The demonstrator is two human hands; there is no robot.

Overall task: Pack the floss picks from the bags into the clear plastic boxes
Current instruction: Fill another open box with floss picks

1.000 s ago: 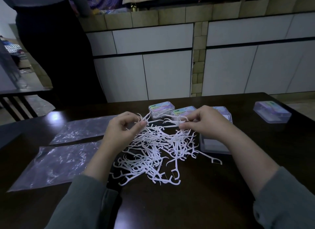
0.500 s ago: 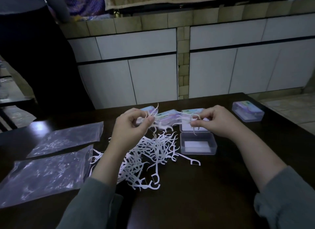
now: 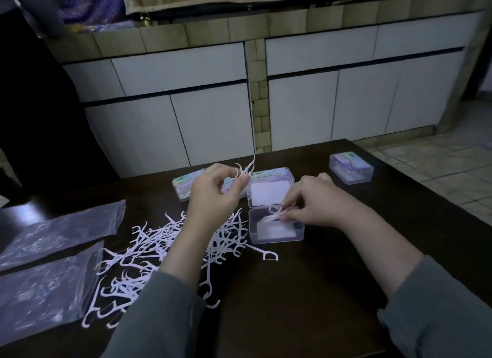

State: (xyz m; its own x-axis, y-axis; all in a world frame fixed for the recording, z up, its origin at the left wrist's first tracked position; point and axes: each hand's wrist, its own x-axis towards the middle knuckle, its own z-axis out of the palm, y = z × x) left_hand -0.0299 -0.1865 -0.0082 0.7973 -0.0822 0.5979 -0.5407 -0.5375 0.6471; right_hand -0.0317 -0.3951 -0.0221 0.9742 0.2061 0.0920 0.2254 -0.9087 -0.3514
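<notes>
dark table (image 3: 306,291) before white cabinets (image 3: 213,123), tiled floor (image 3: 439,165) right.

The room is dim and bluish. The most light falls on the white cupboards (image 3: 213,123) beyond my fingers; my table (image 3: 306,291) beneath them is near black. Left of my fingers the bags (image 3: 50,285) catch a soft sheen. The white picks (image 3: 149,253) stand out sharply. Straight cupboard lines bow toward the edges. The far-left corner sinks into shadow.

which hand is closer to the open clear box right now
Right. The right hand is at the open clear box, its fingers pinching floss picks over the opening. The left hand holds other picks up and to the box's left.
</notes>
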